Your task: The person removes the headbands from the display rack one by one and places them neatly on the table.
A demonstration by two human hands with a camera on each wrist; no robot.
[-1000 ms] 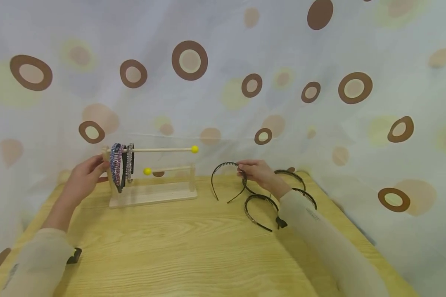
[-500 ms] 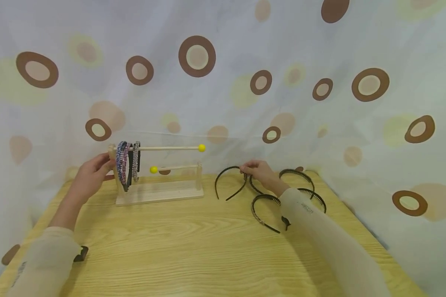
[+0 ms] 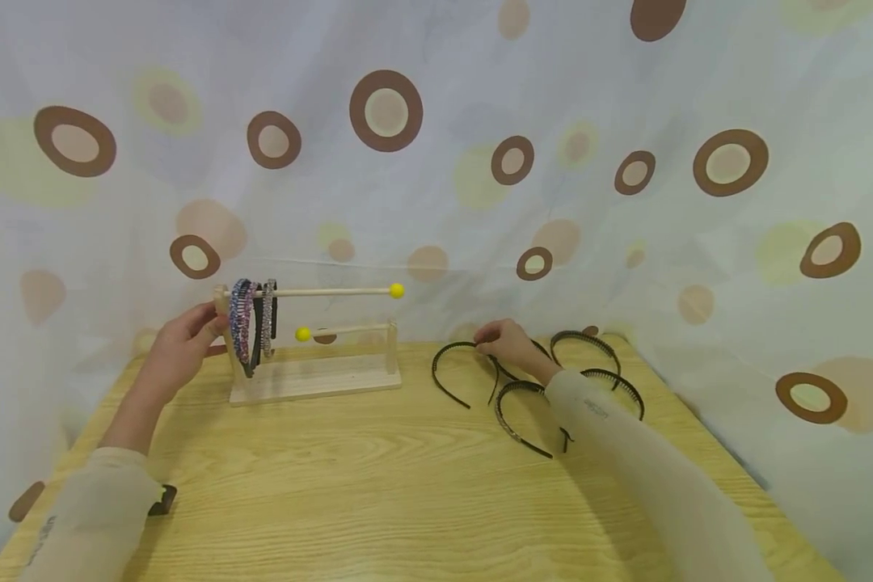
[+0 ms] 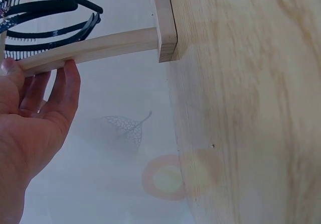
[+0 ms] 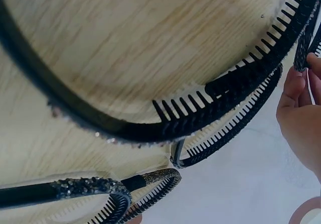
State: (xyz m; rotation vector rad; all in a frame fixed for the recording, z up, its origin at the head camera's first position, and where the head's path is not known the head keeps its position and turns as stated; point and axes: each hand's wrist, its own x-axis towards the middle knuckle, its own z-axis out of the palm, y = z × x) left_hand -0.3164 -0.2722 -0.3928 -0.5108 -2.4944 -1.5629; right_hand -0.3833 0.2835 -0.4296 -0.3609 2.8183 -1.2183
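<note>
My left hand [image 3: 175,356] grips the left upright [image 4: 108,45] of a wooden stand [image 3: 349,376], thumb on one side and fingers on the other. Several glittery headbands [image 3: 242,323], blue, pink and silver, hang from the stand's upper rod [image 3: 327,292] close to that upright. Over on the right, my right hand [image 3: 508,343] pinches a black toothed headband [image 3: 435,373] near its top, between thumb and fingers. Its curve faces left, with the ends pointing down toward the table. In the right wrist view, the pinching fingertips [image 5: 293,86] show at the right edge.
Several more toothed headbands lie around my right forearm: one at the back [image 3: 605,346], one beside the sleeve [image 3: 628,388], and a sparkly one in front [image 3: 507,427]. Yellow balls [image 3: 397,291] cap the rods. A patterned curtain [image 3: 436,162] backs the wooden table [image 3: 349,493].
The headband in my right hand has turned and tipped, and that hand has dipped slightly. My left hand keeps its grip on the upright. The head view has shifted a little.
</note>
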